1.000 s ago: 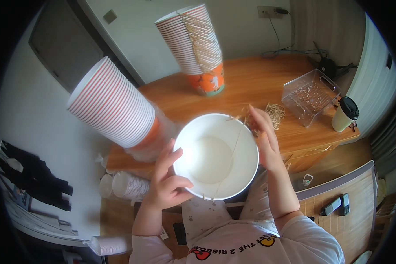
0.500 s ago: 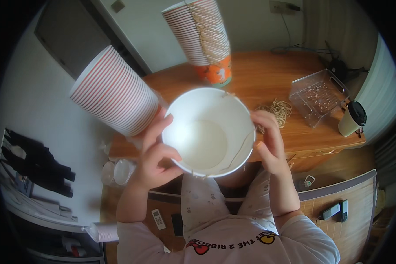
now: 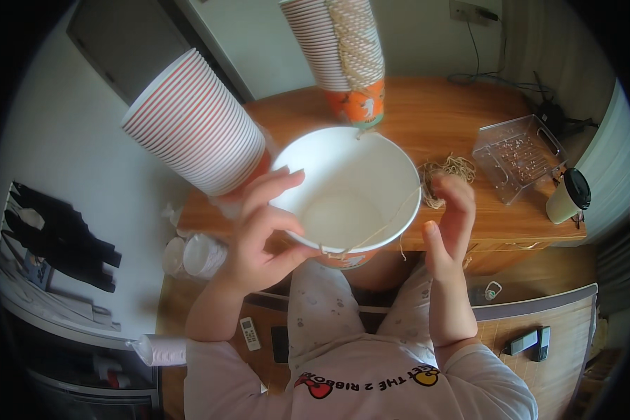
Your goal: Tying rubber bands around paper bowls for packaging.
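A large white paper bucket (image 3: 350,185) faces up with its mouth toward me, a strip of orange print showing below its near rim. My left hand (image 3: 262,227) holds its left rim, fingers over the edge and thumb outside. Thin twine (image 3: 392,218) runs across the mouth from a knot at the near rim toward the right side. Another knot sits on the far rim. My right hand (image 3: 451,227) is beside the right rim, thumb and fingers apart; whether a fingertip touches the twine I cannot tell.
A tall stack of nested paper buckets (image 3: 196,126) stands left on the wooden table (image 3: 427,94). Behind is another stack (image 3: 336,49) with twine handles. To the right are loose twine (image 3: 451,171), a clear bin (image 3: 518,157) with small bits and a lidded cup (image 3: 568,196).
The bucket has tilted, so its orange outside now shows at the near rim. My right hand has come off the rim to the right. The twine stretches straighter across the mouth.
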Motion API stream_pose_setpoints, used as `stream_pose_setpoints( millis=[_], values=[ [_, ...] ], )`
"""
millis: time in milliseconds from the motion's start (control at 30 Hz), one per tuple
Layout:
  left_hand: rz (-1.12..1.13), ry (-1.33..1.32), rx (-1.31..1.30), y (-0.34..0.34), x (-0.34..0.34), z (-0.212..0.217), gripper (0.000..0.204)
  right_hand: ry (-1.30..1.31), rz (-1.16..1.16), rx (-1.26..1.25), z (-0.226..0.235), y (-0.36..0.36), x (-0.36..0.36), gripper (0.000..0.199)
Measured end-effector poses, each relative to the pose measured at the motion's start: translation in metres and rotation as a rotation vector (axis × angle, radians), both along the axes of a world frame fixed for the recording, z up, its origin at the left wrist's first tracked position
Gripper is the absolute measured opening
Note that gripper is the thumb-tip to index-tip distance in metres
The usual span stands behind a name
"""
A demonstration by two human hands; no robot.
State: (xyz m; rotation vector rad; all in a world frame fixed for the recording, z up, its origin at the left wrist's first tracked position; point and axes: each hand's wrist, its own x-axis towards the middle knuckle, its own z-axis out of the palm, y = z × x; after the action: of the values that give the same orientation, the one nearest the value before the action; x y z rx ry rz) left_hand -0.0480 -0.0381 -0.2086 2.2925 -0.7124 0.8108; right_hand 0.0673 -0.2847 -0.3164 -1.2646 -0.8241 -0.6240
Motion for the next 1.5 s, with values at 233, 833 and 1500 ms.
stream_pose_setpoints(
  millis=[233, 833, 1500],
  values=[
    [-0.052, 0.029, 0.015, -0.01, -0.004, -0.01, 0.027, 0.036, -0.078, -0.235, 0.018, -0.002, -0.012, 0.056],
    [0.158, -0.122, -0.017, -0.043, -0.03, -0.043, 0.03, -0.328, -0.162, -0.269, 0.04, 0.024, -0.056, 0.025],
    [0.173, -0.107, -0.041, -0.042, -0.029, -0.048, 0.011, -0.449, -0.165, -0.33, 0.045, 0.025, -0.054, 0.02]
  ],
)
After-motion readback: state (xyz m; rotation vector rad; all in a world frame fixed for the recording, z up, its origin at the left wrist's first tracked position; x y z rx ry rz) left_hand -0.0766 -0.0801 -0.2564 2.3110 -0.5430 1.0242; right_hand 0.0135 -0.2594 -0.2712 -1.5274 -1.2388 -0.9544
